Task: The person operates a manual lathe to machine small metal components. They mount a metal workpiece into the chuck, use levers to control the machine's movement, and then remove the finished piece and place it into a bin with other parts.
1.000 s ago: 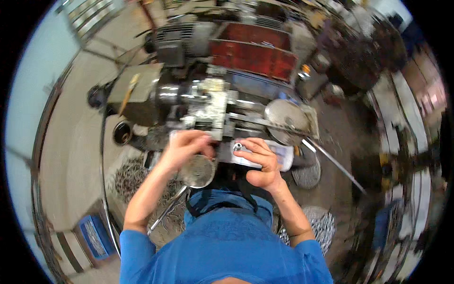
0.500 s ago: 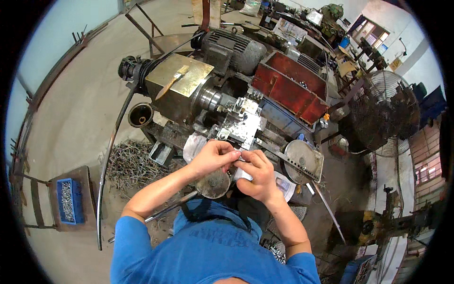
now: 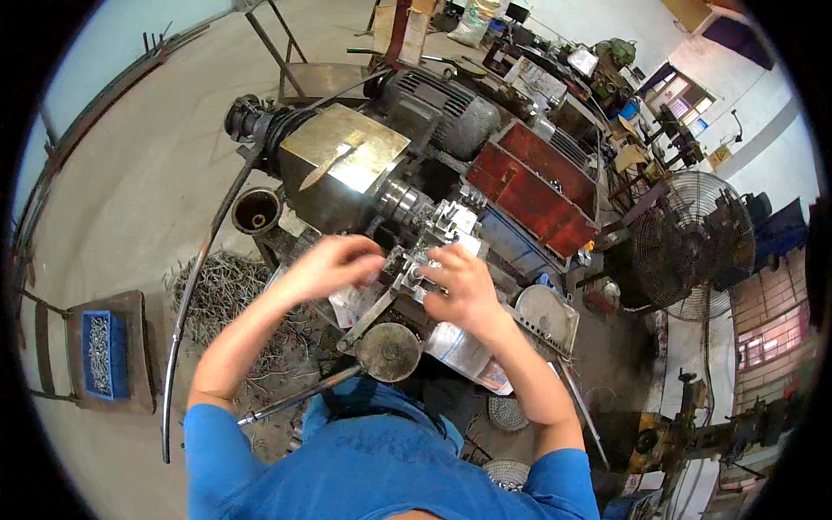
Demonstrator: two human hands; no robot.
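My left hand hovers at the near left side of a small metal lathe, its fingers bent and blurred. Whether anything sits in those fingers is hidden. My right hand is over the near side of the lathe's tool slide, fingers bent and spread apart. I make out nothing held in it; whether its fingertips touch the slide is unclear. Beyond my hands is the shiny spindle, coming out of the brass-coloured headstock box. A round, grimy disc lies nearest my body, below both hands.
A brush lies on the headstock box. Behind are a motor and a red metal bin. Thin metal scrap is heaped left, past a long bar. A blue crate of small parts stands far left, a fan right.
My hands were together at the fingertips and have moved apart. The left has gone left and the right has gone forward over the slide. The view has shifted slightly.
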